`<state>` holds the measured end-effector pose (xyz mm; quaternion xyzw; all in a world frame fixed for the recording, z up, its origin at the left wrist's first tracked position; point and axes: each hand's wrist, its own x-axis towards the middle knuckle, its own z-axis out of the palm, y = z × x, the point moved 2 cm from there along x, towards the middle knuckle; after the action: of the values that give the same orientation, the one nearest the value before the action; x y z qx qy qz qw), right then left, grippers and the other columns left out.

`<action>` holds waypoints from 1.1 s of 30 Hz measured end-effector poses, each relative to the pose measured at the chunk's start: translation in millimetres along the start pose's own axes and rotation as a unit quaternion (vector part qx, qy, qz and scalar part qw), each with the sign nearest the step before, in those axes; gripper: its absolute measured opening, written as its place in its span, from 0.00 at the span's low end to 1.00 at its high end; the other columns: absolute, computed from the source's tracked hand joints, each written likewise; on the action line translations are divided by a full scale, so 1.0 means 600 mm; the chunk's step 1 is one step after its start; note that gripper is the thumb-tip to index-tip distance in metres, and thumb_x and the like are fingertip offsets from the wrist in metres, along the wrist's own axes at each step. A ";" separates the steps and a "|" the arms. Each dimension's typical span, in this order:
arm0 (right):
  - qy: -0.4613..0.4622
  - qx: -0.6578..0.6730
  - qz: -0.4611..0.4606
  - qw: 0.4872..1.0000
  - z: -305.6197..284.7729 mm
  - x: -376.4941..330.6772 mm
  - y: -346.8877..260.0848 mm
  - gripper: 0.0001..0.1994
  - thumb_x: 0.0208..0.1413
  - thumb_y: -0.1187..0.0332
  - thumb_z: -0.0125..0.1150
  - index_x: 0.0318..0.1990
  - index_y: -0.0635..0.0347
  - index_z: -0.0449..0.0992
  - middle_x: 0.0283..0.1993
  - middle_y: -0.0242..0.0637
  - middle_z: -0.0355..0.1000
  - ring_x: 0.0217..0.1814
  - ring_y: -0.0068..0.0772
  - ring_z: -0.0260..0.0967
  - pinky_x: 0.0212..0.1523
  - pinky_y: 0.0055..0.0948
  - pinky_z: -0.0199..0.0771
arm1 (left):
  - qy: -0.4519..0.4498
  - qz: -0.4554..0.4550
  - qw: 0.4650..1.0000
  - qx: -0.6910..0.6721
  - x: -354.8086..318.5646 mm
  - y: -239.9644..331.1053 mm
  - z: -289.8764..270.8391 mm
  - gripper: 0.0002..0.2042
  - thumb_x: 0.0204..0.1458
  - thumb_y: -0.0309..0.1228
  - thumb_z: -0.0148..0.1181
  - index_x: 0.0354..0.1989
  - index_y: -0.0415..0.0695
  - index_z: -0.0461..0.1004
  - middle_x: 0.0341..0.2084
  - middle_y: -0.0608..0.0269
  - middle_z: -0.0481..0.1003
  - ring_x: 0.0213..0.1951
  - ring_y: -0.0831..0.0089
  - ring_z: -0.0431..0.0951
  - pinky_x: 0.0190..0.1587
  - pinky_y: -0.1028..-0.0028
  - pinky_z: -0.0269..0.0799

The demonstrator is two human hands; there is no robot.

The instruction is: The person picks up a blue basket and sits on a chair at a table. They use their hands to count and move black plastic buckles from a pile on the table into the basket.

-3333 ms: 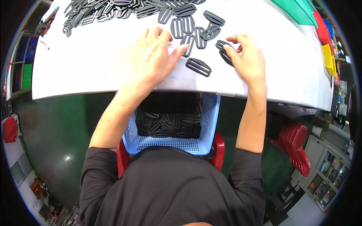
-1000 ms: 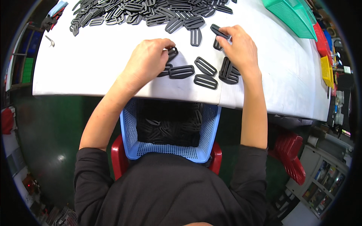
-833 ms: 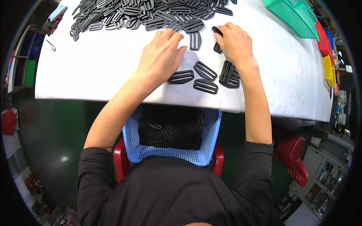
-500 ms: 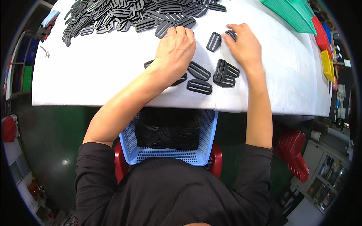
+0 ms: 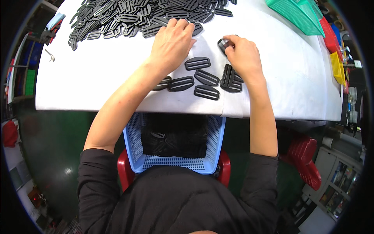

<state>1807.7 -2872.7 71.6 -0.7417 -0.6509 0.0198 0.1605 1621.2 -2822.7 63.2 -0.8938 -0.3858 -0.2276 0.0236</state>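
Observation:
Black plastic slider buckles with slots lie heaped in a large pile (image 5: 120,17) at the far side of the white table. My left hand (image 5: 171,45) rests at the pile's near edge, fingers bent over the buckles and thumb apart; its fingertips are partly hidden. To the right, my right hand (image 5: 243,56) pinches a black slider buckle (image 5: 223,45) between thumb and fingers, slightly blurred. Between my arms several loose buckles lie flat, among them an upper buckle (image 5: 197,63) and a lower buckle (image 5: 207,92). Overlapping buckles (image 5: 227,76) lie beside my right wrist.
Below the table edge, a blue basket (image 5: 175,162) holds a black bundle (image 5: 175,140). Green baskets (image 5: 298,17), a red bin (image 5: 329,35) and a yellow bin (image 5: 337,68) line the right edge. A small metal tool (image 5: 50,55) lies at the left.
My left hand has moved up and left toward the pile. A buckle now lies on the cloth below it. My right hand has come down and left onto the buckle there.

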 end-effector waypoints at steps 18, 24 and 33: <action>0.080 0.115 -0.074 0.987 0.060 -0.055 0.058 0.21 0.59 0.52 0.56 0.54 0.52 0.75 0.62 0.40 0.65 0.68 0.47 0.56 0.68 0.54 0.45 | -0.019 -0.044 0.984 -0.173 -0.053 -0.027 -0.039 0.10 0.56 0.28 0.56 0.43 0.40 0.79 0.47 0.55 0.76 0.51 0.59 0.74 0.54 0.64 0.68; 0.091 0.101 -0.046 0.990 0.088 -0.093 -0.044 0.24 0.59 0.49 0.54 0.59 0.50 0.71 0.65 0.38 0.62 0.71 0.48 0.49 0.69 0.61 0.38 | -0.030 -0.018 0.989 -0.141 -0.124 -0.028 0.003 0.20 0.58 0.34 0.56 0.58 0.45 0.69 0.59 0.54 0.68 0.67 0.59 0.59 0.68 0.55 0.49; 0.079 0.157 -0.103 0.979 0.082 -0.174 -0.118 0.20 0.59 0.59 0.55 0.52 0.63 0.73 0.61 0.40 0.65 0.67 0.44 0.56 0.68 0.53 0.46 | -0.013 -0.012 0.969 -0.246 -0.192 0.014 -0.023 0.21 0.55 0.29 0.57 0.58 0.42 0.68 0.57 0.51 0.68 0.65 0.56 0.61 0.67 0.54 0.52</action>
<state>1712.1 -2956.8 25.1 -0.6354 -0.6981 0.0467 0.3268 1552.7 -2909.9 27.5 -0.8702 -0.3285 -0.3047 -0.2049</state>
